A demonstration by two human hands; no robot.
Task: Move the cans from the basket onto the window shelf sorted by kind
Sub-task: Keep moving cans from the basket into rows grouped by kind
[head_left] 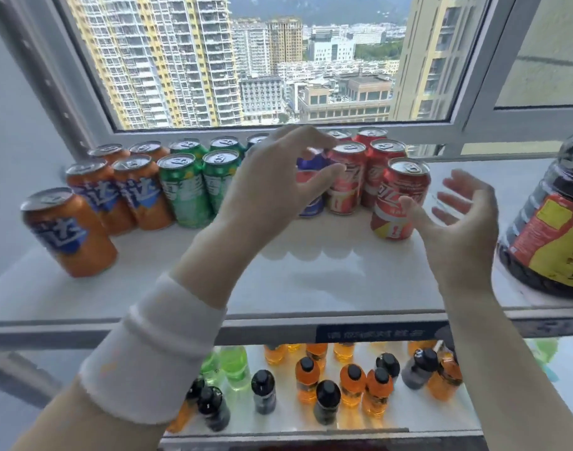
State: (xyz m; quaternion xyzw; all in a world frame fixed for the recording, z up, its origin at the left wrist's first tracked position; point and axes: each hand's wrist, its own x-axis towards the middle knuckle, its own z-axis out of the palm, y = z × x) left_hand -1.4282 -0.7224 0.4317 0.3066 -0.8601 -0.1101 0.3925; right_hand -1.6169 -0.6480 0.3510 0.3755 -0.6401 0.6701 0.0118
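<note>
R hand (457,219) is nearer: front red cola can (400,200) stands upright on window shelf (311,281), just left of its spread, empty fingers (464,187). L hand (278,180) hovers loosely curved, holding nothing, before blue can (311,193).

Glossy metal cans (400,198); smooth glossy white shelf (311,275); ribbed cloth cuff (155,346).

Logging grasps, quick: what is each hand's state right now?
Left hand: open, curved fingers, holding nothing.
Right hand: open beside the red aluminium can, holding nothing.
</note>
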